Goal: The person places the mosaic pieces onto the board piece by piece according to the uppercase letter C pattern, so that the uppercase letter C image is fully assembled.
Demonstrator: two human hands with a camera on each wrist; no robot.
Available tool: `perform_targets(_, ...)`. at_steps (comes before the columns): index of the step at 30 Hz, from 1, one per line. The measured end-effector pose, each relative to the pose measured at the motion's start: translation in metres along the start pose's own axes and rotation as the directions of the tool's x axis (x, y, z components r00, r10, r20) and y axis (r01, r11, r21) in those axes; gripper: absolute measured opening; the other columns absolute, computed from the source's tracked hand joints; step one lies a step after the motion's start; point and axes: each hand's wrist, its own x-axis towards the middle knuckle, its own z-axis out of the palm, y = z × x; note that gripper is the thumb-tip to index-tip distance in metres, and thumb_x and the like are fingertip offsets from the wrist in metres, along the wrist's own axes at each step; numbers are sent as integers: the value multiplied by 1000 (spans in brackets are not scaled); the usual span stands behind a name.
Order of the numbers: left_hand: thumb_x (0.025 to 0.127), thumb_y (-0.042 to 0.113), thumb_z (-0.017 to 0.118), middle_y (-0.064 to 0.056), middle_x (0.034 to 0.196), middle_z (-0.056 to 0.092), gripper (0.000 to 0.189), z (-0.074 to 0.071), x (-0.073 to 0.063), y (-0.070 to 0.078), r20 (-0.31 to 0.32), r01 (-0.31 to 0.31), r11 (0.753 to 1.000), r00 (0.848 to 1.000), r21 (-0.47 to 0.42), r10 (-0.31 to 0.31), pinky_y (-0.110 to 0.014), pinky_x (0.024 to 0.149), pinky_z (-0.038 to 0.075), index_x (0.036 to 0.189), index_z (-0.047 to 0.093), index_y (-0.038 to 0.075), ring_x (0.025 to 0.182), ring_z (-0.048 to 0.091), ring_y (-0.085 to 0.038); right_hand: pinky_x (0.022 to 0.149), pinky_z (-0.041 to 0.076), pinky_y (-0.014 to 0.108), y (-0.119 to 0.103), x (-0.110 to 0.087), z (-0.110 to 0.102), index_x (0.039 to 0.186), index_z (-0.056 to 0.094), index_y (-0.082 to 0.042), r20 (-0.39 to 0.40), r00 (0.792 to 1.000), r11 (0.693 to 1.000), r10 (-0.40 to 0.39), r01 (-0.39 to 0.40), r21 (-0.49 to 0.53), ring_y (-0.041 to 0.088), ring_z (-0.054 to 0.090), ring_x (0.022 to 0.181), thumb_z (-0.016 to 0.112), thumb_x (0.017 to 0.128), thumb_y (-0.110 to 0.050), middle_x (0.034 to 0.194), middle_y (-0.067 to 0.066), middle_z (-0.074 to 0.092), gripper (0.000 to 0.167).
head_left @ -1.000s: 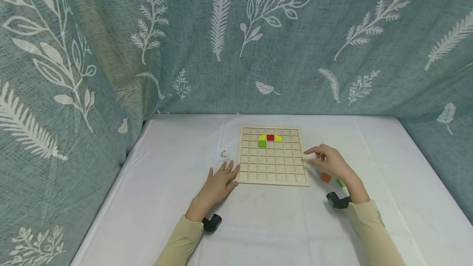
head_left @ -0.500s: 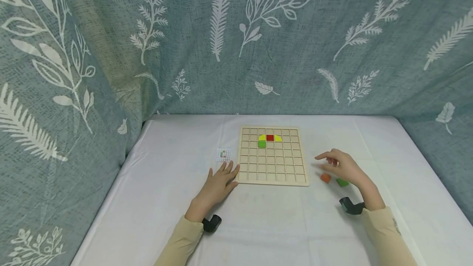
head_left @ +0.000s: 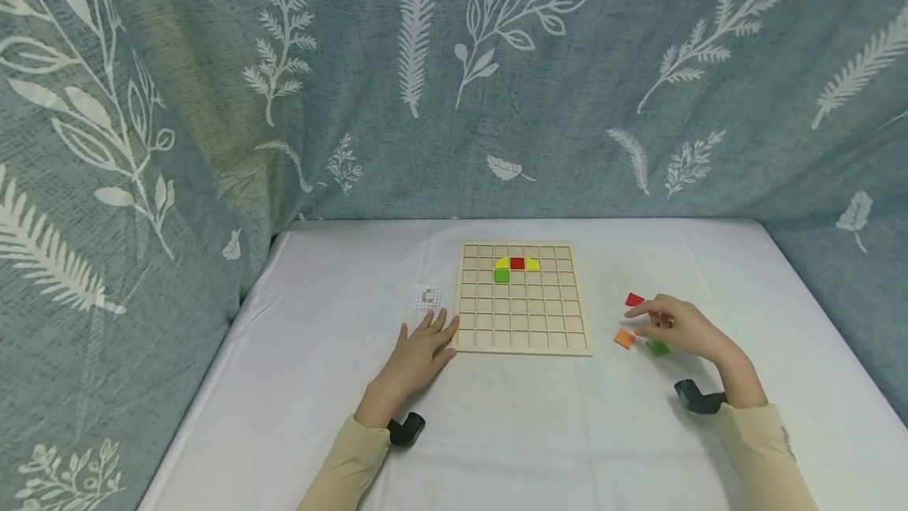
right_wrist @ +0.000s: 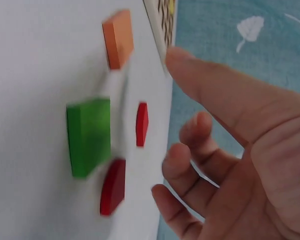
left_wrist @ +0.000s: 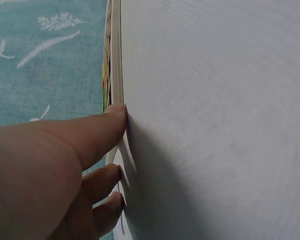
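Four flat blocks (right_wrist: 89, 139) lie near the right hand (head_left: 682, 327), fingers parted; four others (head_left: 517, 263) dot a wooden board (head_left: 523, 307), left hand (head_left: 414, 355) splayed alongside.

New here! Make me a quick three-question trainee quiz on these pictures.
1. How many loose flat tiles (orange, green, red) show in the right wrist view?
2. Which tile sits between two yellow rounded tiles on the square wooden grid board: A green, B red, C orange?
3. True or false: the left hand, fingers spread, is at that board's edge.
Key: 1. four; 2. B, the red square tile; 3. true.
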Motion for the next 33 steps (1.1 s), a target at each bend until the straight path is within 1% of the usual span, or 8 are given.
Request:
perform_targets(5,94,29,53,-13,148,30,52,-1,0,0,1,4,1000,1000,6,-4,-69,104,12,141,41,12,139,21,-35,58,35,22,9,-7,-11,105,69,-7,43,999,1000,5,-6,13,6,40,68,70,82,-12,75,-2,45,24)
perform_targets(7,94,29,53,-13,148,30,52,-1,1,-1,1,2,1000,1000,9,-2,-69,104,12,141,41,12,139,21,-34,61,37,21,14,-10,-14,104,69,-8,51,999,1000,5,-5,16,6,42,71,70,82,-11,79,-2,50,22)
perform_targets(12,94,29,53,-13,149,31,51,-1,0,-1,2,-2,1000,1000,5,2,-69,104,11,141,41,12,140,20,-34,68,40,21,25,-17,-21,102,69,-13,90,995,998,52,-55,36,6,45,77,71,81,-14,95,0,61,22)
perform_targets(14,94,29,53,-13,148,31,51,-2,0,-1,1,-5,1000,1000,4,4,-69,103,11,141,41,12,139,21,-35,69,40,21,28,-19,-23,103,69,-14,108,991,995,77,-83,52,6,47,78,73,79,-17,98,3,64,24)
perform_targets(17,94,29,53,-14,148,31,51,-1,0,0,-1,-3,1000,1000,2,3,-69,103,12,140,41,12,139,21,-35,69,41,21,29,-20,-24,104,68,-13,129,988,993,90,-99,61,7,49,81,75,77,-19,105,6,65,29)
perform_targets(20,94,28,53,-14,148,31,51,-1,0,0,-2,-2,1000,1000,-2,2,-69,104,12,140,41,12,139,22,-35,68,42,20,30,-21,-23,104,68,-10,143,985,992,94,-104,64,7,48,81,76,76,-17,106,8,63,30)
perform_targets(25,94,28,53,-14,148,31,51,0,0,0,0,-5,1000,1000,-8,5,-69,103,11,140,41,11,139,22,-35,66,40,20,31,-21,-20,101,68,-7,158,982,992,104,-115,59,6,43,79,76,73,-11,100,5,58,29)
perform_targets(33,94,27,53,-15,148,31,51,-1,-1,0,-4,-13,1000,1000,-15,13,-69,103,11,140,41,11,139,21,-36,64,37,21,27,-22,-19,100,66,-7,175,977,991,123,-129,24,8,41,78,76,73,-11,93,1,53,29)
